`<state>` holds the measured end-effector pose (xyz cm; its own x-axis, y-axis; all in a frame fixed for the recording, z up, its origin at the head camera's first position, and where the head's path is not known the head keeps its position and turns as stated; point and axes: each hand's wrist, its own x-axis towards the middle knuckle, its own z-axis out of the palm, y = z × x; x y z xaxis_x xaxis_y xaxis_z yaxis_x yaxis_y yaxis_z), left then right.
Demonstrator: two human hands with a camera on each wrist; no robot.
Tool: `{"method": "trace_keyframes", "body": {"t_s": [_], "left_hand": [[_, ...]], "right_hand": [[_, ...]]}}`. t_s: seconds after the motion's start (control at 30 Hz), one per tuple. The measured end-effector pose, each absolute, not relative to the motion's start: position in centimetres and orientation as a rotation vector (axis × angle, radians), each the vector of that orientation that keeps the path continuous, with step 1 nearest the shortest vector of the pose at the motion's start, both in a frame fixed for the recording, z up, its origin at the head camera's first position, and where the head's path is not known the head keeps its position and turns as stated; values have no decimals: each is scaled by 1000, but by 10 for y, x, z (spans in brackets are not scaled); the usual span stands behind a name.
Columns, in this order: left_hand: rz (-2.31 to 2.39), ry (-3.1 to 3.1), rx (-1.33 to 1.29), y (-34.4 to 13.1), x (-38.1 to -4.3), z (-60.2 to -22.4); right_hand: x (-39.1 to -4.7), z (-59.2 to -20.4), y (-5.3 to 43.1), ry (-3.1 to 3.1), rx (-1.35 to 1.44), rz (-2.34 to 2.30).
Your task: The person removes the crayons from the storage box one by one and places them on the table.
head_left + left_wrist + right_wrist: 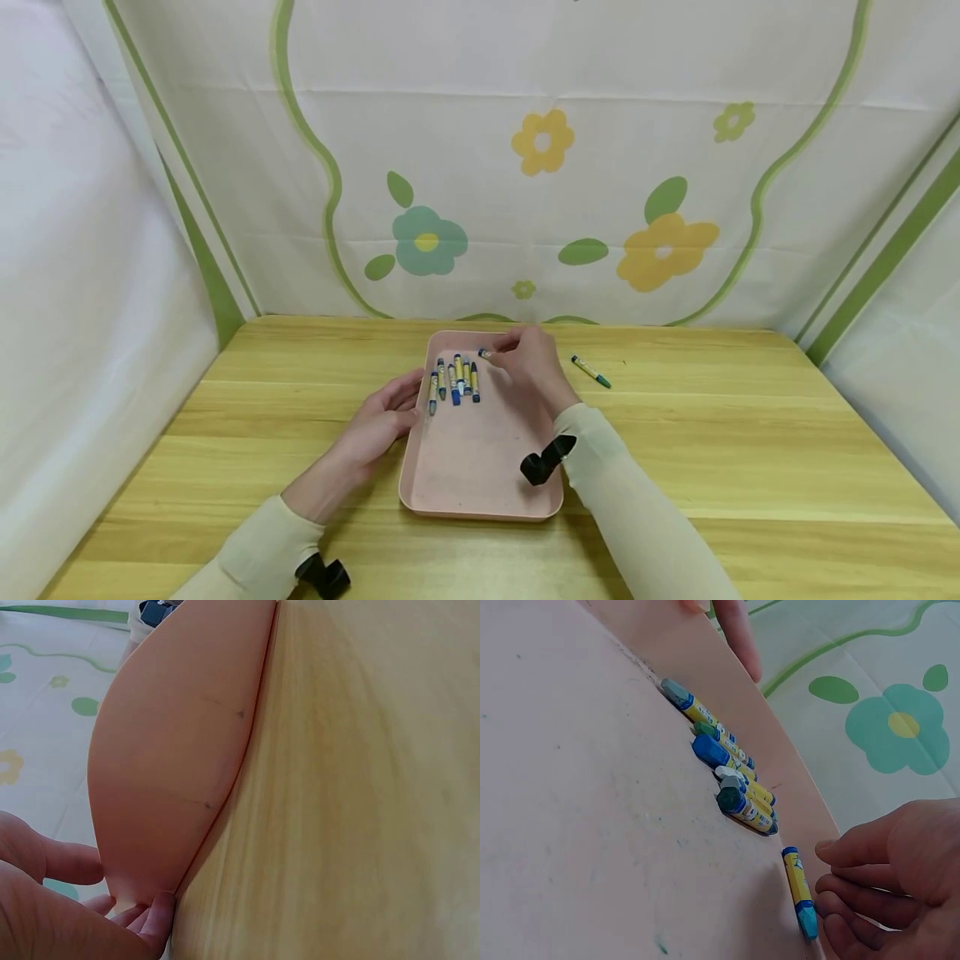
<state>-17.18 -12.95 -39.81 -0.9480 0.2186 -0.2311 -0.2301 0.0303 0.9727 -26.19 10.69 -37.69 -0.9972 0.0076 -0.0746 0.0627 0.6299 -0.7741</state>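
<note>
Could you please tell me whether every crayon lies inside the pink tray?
No, one green-tipped crayon lies on the wooden table, to the right of the pink tray.

Eyes on the crayons [726,760] lined up along the tray's [480,467] left edge: there's tiny print on their yellow bands, but it's too small and blurred to read! Across to the lone crayon [798,881] near the tray's far edge, marked as well, and no, can't make it out! The loose crayon [590,372] by the tabletop's [720,400] far edge? Illegible too!
</note>
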Motion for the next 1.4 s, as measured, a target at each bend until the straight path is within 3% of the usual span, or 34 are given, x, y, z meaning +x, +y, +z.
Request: {"method": "trace_keyframes", "body": {"t_s": [1.4], "left_hand": [[1980, 2006, -13, -130, -170, -398]], "right_hand": [[-269, -387, 101, 2791, -49, -1186]]}}
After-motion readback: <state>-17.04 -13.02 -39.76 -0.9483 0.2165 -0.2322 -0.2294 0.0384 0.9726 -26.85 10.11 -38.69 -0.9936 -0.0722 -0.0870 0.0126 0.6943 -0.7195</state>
